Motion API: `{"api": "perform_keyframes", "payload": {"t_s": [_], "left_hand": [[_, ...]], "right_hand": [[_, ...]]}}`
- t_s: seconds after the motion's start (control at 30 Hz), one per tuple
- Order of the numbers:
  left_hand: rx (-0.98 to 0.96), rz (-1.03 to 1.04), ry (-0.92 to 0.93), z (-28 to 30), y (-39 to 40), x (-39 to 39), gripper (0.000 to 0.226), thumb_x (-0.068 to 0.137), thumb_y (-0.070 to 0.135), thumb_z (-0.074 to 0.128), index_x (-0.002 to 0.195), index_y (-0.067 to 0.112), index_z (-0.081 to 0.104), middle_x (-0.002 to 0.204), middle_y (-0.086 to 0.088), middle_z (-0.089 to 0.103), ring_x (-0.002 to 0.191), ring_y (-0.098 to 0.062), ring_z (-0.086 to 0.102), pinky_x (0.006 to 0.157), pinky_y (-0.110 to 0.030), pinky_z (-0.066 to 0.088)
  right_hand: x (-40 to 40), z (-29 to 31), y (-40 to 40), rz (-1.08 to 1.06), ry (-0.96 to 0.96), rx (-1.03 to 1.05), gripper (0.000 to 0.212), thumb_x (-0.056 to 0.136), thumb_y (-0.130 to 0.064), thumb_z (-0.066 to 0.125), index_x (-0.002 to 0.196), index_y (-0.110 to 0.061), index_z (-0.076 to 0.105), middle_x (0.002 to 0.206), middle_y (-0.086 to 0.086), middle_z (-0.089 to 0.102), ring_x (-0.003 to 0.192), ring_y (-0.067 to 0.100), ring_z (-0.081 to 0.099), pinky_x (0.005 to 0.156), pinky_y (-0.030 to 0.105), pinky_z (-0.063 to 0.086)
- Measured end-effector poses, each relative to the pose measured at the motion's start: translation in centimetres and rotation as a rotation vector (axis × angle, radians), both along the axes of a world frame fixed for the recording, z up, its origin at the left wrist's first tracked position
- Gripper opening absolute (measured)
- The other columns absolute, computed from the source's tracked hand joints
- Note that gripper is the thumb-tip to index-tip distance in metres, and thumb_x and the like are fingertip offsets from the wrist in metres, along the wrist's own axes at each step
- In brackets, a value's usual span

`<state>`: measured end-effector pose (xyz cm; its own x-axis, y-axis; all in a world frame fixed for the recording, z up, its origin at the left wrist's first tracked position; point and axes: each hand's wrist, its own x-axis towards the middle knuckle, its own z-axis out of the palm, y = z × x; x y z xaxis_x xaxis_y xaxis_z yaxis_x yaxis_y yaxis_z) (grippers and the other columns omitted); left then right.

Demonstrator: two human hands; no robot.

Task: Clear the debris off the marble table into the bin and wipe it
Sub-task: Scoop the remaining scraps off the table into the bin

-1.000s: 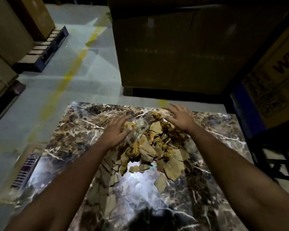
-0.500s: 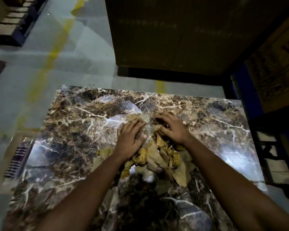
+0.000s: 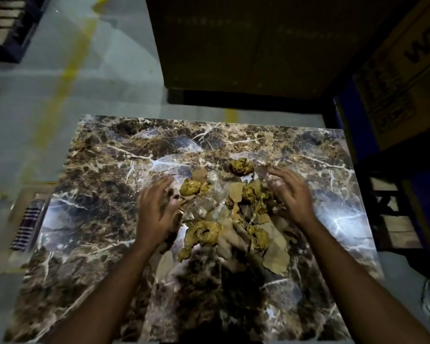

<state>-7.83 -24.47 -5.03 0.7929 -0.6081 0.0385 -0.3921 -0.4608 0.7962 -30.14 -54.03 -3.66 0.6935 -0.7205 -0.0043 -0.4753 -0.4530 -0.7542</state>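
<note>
Left hand (image 3: 157, 212): open, fingers spread, palm turned inward at the left edge of the debris; grasps nothing.
Right hand (image 3: 289, 192): open and cupped at the right edge of the debris, fingertips touching the scraps; grasps nothing.
Debris (image 3: 230, 214): loose heap between the hands, mid-table; torn cardboard pieces, crumpled yellow wads, clear film. One wad (image 3: 241, 166) lies just beyond the heap on the far side.
Risk, stragglers: the far wad and the flat pieces on the near side sit outside the span of the hands; a scoop from here would likely miss them.
Risk, spill: the heap is unbound and light; a loose squeeze would probably let flat scraps slide out on the way to the bin.
Risk, film: the clear film is hard to see on the patterned stone and may be overlooked.
Bin: cannot be identified in view.
Table (image 3: 104, 170): brown marble with white veins, glossy, showing bright glare patches; bare outside the heap.
Room: dim; grey floor (image 3: 104, 78) with a yellow line (image 3: 60, 90); large cartons (image 3: 246, 40) beyond the far edge and at right; pallet (image 3: 3, 28) far left.
</note>
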Motion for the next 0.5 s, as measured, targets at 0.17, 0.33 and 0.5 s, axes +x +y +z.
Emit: {"api": "perform_keyframes", "payload": {"t_s": [0.17, 0.33, 0.5], "left_hand": [[-0.021, 0.184, 0.175, -4.1, 6.4, -1.6, 0.05, 0.099, 0.051, 0.042, 0.147, 0.04, 0.042, 0.151, 0.005, 0.044, 0.137, -0.021, 0.043, 0.108, -0.059, 0.04], [0.01, 0.113, 0.167, -4.3, 3.6, -4.4, 0.056, 0.097, 0.043, 0.046, 0.151, 0.033, 0.036, 0.157, 0.003, 0.038, 0.142, -0.019, 0.036, 0.114, -0.047, 0.035], [-0.11, 0.174, 0.186, -3.3, 0.9, -6.1, 0.053, 0.098, 0.036, 0.047, 0.149, 0.023, 0.041, 0.149, 0.002, 0.044, 0.134, -0.014, 0.041, 0.108, -0.037, 0.037]], "right_hand": [[-5.4, -4.0, 2.9, -0.067, 0.111, 0.108, 0.071, 0.095, -0.071, 0.033, 0.155, -0.033, 0.036, 0.165, -0.005, 0.027, 0.151, 0.013, 0.022, 0.121, 0.058, 0.025], [-3.1, -4.1, 7.2, -0.086, 0.079, 0.102, 0.061, 0.101, -0.05, 0.04, 0.157, -0.028, 0.032, 0.168, -0.008, 0.019, 0.149, 0.005, 0.015, 0.119, 0.04, 0.016], [-1.7, -4.2, 9.3, -0.032, 0.025, 0.087, 0.055, 0.103, -0.043, 0.042, 0.155, -0.029, 0.035, 0.165, -0.01, 0.024, 0.149, 0.01, 0.02, 0.118, 0.042, 0.02]]}}
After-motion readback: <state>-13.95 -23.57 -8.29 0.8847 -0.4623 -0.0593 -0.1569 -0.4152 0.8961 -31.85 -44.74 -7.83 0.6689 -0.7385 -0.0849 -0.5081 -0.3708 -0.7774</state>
